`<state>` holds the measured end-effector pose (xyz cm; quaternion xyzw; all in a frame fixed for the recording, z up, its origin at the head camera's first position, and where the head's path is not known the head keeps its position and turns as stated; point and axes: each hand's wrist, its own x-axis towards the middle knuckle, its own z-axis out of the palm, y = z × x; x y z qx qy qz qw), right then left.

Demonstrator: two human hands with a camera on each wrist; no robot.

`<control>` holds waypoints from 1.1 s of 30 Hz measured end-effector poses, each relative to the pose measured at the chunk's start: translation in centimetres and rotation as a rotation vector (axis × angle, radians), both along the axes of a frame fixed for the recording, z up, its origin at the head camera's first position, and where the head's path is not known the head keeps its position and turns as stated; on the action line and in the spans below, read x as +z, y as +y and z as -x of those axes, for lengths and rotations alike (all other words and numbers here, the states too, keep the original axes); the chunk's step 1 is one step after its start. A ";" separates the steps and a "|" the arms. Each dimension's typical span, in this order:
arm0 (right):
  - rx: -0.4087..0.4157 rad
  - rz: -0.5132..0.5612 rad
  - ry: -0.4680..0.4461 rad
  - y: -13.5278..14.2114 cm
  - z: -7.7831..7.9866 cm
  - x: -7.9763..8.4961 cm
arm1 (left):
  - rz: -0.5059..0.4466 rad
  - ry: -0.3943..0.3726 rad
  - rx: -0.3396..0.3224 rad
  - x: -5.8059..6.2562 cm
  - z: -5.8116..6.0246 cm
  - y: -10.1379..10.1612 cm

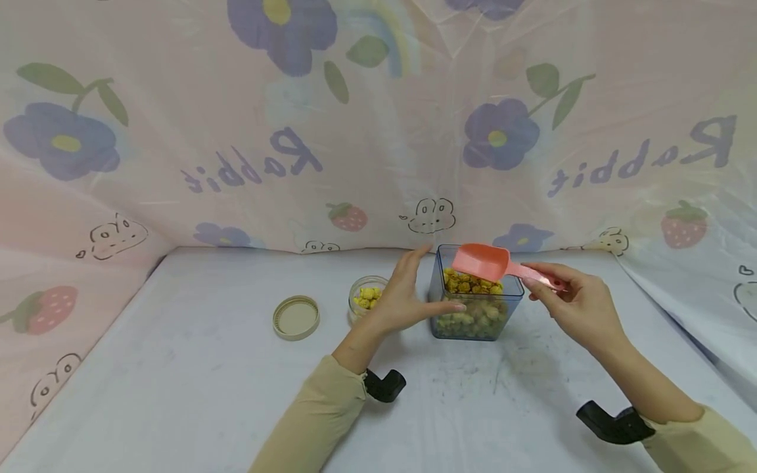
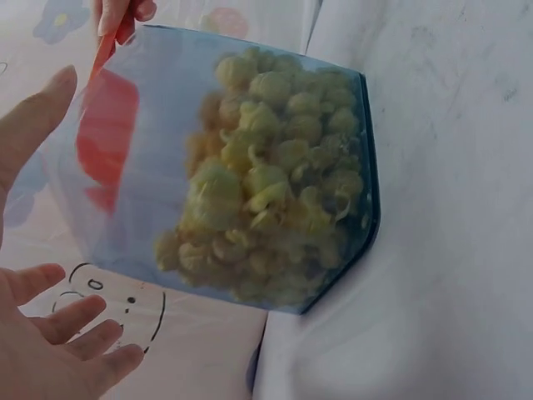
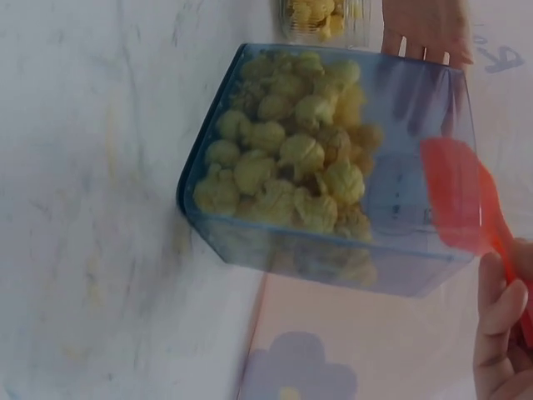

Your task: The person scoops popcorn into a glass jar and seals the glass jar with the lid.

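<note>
A clear bluish square container (image 1: 476, 316) stands on the table, partly filled with yellow popcorn (image 2: 266, 175). My right hand (image 1: 582, 303) grips the handle of a pink-red scoop (image 1: 481, 261), whose bowl hangs over the container's opening. In the right wrist view the scoop (image 3: 454, 196) reaches just inside the rim, above the popcorn. My left hand (image 1: 403, 297) is beside the container's left side, thumb and fingers spread and holding nothing. Behind that hand, a small round jar (image 1: 357, 309) with yellow popcorn in it is partly hidden.
A round pale lid (image 1: 296, 318) lies on the white table left of the jar. A printed cloth (image 1: 378, 131) hangs as a backdrop right behind the container, with more cloth at both sides. Black curved wrist mounts (image 1: 615, 424) stick out below both forearms.
</note>
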<state>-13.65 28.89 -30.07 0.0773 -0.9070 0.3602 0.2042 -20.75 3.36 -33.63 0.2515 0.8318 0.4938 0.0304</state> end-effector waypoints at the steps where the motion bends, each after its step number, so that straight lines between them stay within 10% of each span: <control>1: 0.002 -0.009 0.005 0.1 0.1 0.0 | -0.002 -0.001 -0.003 -0.1 0.0 0.2; 33: 0.007 -0.184 0.016 0.2 0.9 1.2 | -0.088 -0.092 -0.059 -1.0 1.0 1.6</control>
